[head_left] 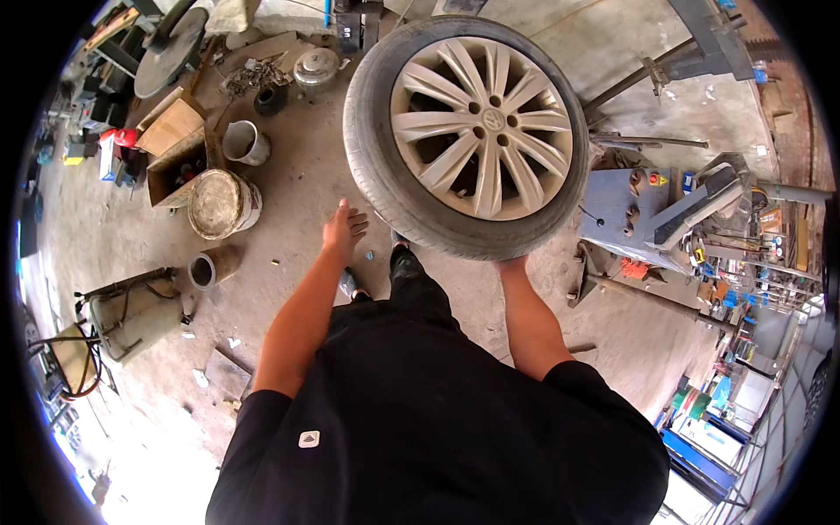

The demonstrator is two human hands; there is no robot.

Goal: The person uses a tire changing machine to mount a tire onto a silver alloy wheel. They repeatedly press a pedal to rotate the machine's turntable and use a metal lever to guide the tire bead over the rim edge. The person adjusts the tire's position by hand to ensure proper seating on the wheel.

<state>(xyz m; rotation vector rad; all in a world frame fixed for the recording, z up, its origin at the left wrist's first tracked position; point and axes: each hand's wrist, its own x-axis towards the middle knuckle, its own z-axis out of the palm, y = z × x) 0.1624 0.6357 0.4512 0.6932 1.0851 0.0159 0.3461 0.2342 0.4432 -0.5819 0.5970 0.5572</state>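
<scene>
A car wheel [577, 175], a black tyre on a silver multi-spoke rim, fills the upper middle in front of me, its outer face turned up toward me. My right hand [512, 262] is at the tyre's near edge, gripping it from below; its fingers are hidden behind the rubber. Off the tyre's near left side, my left hand [344, 226] is apart from it, fingers spread and nothing in them. What bears the wheel underneath cannot be seen.
A grey machine [626, 206] with metal arms stands right of the wheel. To the left are a dirty lidded bucket [225, 204], an open bucket [246, 143], a cardboard box [171, 125], a hollow cylinder [215, 266] and a pale tank [138, 315]. Small litter dots the concrete floor.
</scene>
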